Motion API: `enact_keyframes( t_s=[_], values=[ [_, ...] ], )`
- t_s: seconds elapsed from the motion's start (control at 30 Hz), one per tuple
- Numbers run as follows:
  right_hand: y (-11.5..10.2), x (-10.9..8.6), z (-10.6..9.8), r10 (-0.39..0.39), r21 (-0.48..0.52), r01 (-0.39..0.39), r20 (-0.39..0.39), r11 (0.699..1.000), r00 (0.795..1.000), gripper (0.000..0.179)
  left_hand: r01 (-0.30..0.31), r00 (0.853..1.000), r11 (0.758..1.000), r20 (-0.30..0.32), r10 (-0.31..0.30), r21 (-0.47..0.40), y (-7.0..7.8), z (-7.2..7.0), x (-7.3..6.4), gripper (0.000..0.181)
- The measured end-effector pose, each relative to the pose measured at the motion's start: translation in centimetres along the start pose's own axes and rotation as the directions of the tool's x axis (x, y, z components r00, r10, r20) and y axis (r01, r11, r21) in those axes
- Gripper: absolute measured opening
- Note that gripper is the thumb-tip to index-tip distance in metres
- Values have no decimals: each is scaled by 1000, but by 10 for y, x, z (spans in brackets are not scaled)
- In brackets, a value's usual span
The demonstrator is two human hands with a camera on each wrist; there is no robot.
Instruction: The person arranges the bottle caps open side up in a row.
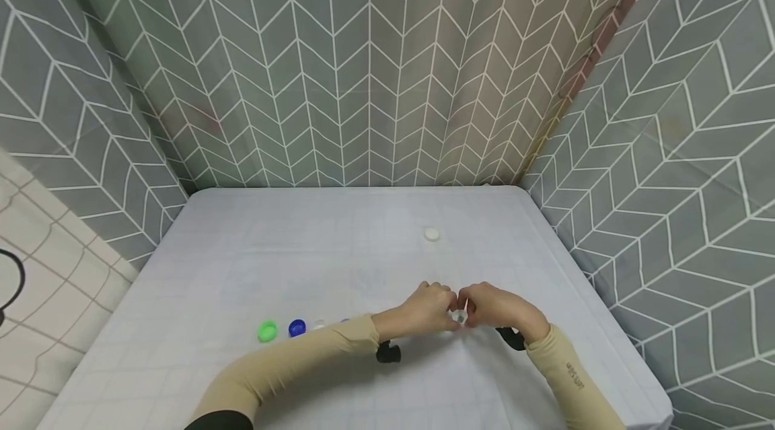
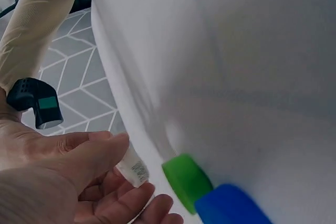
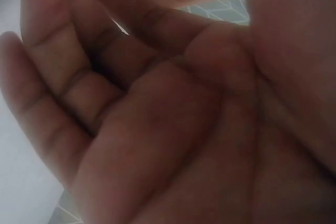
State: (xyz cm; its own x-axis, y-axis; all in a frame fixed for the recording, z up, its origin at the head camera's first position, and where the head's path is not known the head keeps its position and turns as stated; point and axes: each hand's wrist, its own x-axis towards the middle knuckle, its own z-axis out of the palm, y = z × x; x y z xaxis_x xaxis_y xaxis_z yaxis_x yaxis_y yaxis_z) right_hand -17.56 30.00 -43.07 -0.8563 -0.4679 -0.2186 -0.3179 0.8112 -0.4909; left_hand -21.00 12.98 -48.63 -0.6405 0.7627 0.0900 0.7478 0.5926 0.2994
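Both hands meet at the right of the table over one small, clear-whitish piece with fine print (image 1: 459, 316). My left hand (image 1: 420, 311) pinches it between thumb and fingers; in the left wrist view the printed piece (image 2: 134, 170) shows just beyond the thumb. From the other side my right hand (image 1: 495, 309) holds it with thumb and forefinger. In the right wrist view the palm of the right hand (image 3: 157, 124) fills the picture, its fingers bent, and the piece is hidden. A green cap (image 2: 186, 182) and a blue cap (image 2: 231, 207) lie beyond the left fingers.
Left of the hands, a green cap (image 1: 267, 331), a blue cap (image 1: 297, 328) and a whitish cap (image 1: 319, 324) stand in a row, partly behind the left forearm. A white round cap (image 1: 431, 233) lies farther back on the white-covered table (image 1: 272, 228). Patterned curtains (image 1: 363, 80) surround it.
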Motion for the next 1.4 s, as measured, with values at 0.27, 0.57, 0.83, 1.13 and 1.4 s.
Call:
enact_keyframes(
  t_s=[0.27, 0.57, 0.83, 1.13, 1.4],
  values=[
    [6, 7, 10, 43, 31, -44, 32, 999, 999, 20, -14, 1000, 993, 20, 12, 118, 1, 7, -1, 25],
    [15, 13, 18, -50, 22, 50, 9, 999, 999, 16, -9, 1000, 991, 21, 6, 137, -4, 12, -1, 26],
    [14, 14, 18, -38, 23, 38, 3, 999, 999, 18, 16, 999, 996, 43, -19, 83, -4, 9, -3, 27],
    [8, 11, 11, -16, 31, 15, 20, 999, 1000, 28, 41, 997, 999, 68, -42, 22, -7, 3, -6, 46],
    [4, 15, 1, -2, 1, 2, -76, 1000, 997, 32, 64, 997, 997, 41, -62, -47, -12, -21, -2, 49]
  ],
)
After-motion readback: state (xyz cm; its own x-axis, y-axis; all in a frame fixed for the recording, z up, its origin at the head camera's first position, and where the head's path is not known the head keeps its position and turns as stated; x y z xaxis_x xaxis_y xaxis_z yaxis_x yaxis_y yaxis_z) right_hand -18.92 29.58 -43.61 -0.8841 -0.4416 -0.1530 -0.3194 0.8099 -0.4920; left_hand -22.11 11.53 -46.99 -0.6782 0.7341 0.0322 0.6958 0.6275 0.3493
